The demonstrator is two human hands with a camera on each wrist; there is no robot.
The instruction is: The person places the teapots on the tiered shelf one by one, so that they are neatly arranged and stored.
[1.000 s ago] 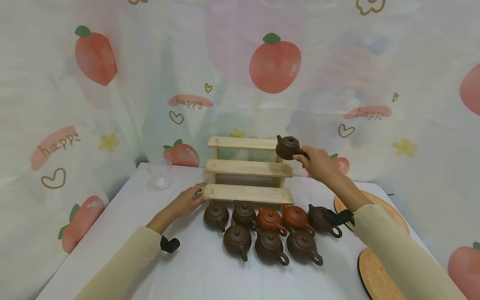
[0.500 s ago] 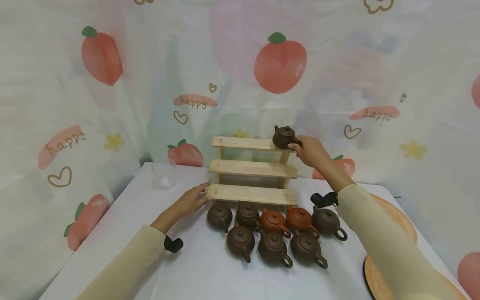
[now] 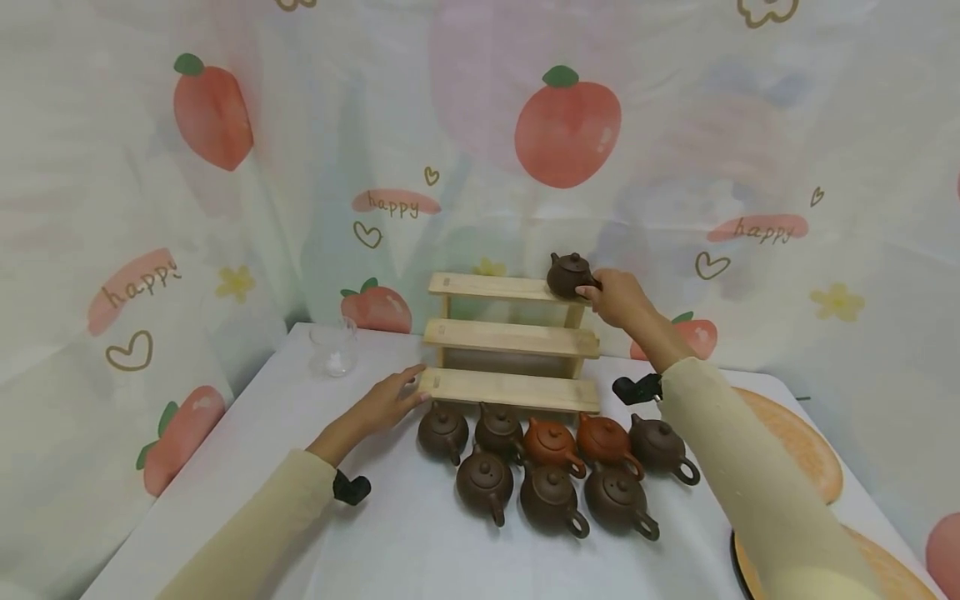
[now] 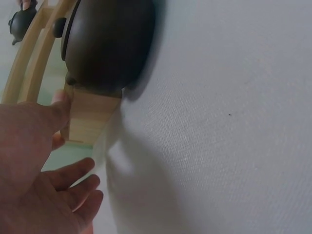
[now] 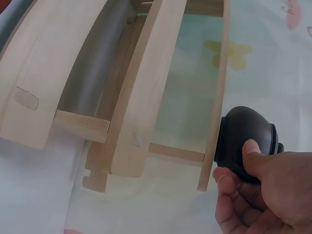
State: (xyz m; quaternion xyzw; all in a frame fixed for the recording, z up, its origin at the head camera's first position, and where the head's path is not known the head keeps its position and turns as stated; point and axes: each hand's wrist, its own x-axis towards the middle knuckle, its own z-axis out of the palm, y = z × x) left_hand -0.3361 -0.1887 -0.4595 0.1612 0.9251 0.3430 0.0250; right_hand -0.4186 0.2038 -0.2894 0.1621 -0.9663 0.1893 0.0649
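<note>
My right hand (image 3: 624,300) pinches the handle of a dark brown teapot (image 3: 567,277) at the right end of the top shelf of a three-tier wooden rack (image 3: 510,337). From the right wrist, the teapot's base (image 5: 219,141) sits right at the top board, thumb on its side. My left hand (image 3: 384,405) grips the left end of the lowest shelf between thumb and finger, its other fingers loose in the left wrist view. Several teapots stand in front of the rack: dark brown ones (image 3: 484,482) and two reddish-orange ones (image 3: 551,443), handles toward me.
A clear glass vessel (image 3: 334,348) stands at the back left of the white-covered table (image 3: 405,533). Two round, orange-patterned mats (image 3: 802,442) lie on the right, partly under my right sleeve. A fruit-print cloth (image 3: 480,125) hangs close behind the rack.
My right hand has brought the dark teapot left and down onto the top shelf, then stayed nearly still. The left hand keeps its place at the rack. The head view has shifted slightly.
</note>
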